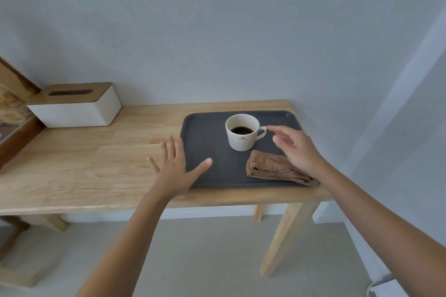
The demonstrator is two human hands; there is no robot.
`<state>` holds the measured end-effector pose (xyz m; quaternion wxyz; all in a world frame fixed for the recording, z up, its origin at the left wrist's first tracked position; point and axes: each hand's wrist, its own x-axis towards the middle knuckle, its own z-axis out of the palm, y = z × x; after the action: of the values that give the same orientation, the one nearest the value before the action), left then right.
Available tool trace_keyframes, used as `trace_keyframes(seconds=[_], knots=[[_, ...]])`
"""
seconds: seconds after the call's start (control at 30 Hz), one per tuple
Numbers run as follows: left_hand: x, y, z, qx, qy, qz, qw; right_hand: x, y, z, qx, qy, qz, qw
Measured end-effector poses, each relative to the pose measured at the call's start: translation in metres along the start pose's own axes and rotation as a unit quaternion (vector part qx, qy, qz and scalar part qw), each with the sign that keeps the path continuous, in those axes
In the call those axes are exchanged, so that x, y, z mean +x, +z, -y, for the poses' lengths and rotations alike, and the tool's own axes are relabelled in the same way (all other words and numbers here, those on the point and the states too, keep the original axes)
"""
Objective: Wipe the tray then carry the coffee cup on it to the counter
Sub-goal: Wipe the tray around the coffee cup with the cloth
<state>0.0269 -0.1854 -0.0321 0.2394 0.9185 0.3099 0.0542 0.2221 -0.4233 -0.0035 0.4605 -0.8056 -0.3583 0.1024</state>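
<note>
Tray [207, 137]: your dark grey tray lies flat at the right end of the wooden worktop [96, 164], its near edge close to the worktop's front edge.
Coffee cup [242, 132]: your white cup stands upright on the tray's far half, black coffee inside, handle pointing right. A small dark logo sits on its front; the writing is too small to read.
Cloth [272, 170]: a folded brown cloth lies on the tray's near right corner, just in front of the cup, one end reaching over the tray's rim.
Right hand [298, 149]: your grip is open and empty, fingers loosely spread above the cloth, fingertips just beside the cup's handle; you cannot tell whether they touch it.
Left hand [175, 166]: your grip is open and holds nothing, palm down at the tray's left edge, thumb out over the tray, fingers over the worktop.
Tissue box [79, 108]: a white box with a wooden slotted lid sits at the worktop's far left, well apart from the tray.
</note>
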Motion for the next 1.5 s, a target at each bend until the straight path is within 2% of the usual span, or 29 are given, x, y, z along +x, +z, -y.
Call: trace_keyframes(seconds=[0.03, 0.1, 0.2, 0.37, 0.57, 0.9, 1.3, 1.4, 1.5], knots=[[0.007, 0.0, -0.015, -0.021, 0.028, -0.03, 0.999, 0.006, 0.004, 0.004, 0.019, 0.017, -0.026, 0.999], [0.022, 0.006, -0.045, -0.086, 0.064, -0.019, 0.994, 0.019, 0.015, 0.005, 0.045, 0.056, -0.029, 0.997], [0.039, 0.026, -0.078, -0.221, 0.041, 0.058, 0.973, 0.032, 0.029, 0.007, 0.064, 0.083, -0.014, 0.994], [0.052, 0.042, -0.091, -0.292, 0.053, 0.051, 0.953, 0.046, 0.037, 0.006, 0.072, 0.101, -0.037, 0.992], [0.059, 0.04, -0.082, -0.302, 0.088, 0.013, 0.949, 0.053, 0.043, 0.006, 0.065, 0.099, -0.052, 0.992], [0.093, 0.0, -0.025, -0.27, 0.071, -0.023, 0.96, 0.102, 0.097, 0.038, 0.097, 0.096, -0.01, 0.991], [0.126, -0.022, 0.009, -0.249, 0.064, -0.023, 0.966, 0.149, 0.133, 0.049, 0.107, 0.079, 0.007, 0.991], [0.12, -0.022, 0.006, -0.241, 0.057, -0.008, 0.969, 0.146, 0.127, 0.049, 0.074, 0.07, 0.046, 0.994], [0.112, -0.012, 0.006, -0.209, 0.043, -0.03, 0.976, 0.132, 0.113, 0.055, 0.034, 0.057, 0.112, 0.991]])
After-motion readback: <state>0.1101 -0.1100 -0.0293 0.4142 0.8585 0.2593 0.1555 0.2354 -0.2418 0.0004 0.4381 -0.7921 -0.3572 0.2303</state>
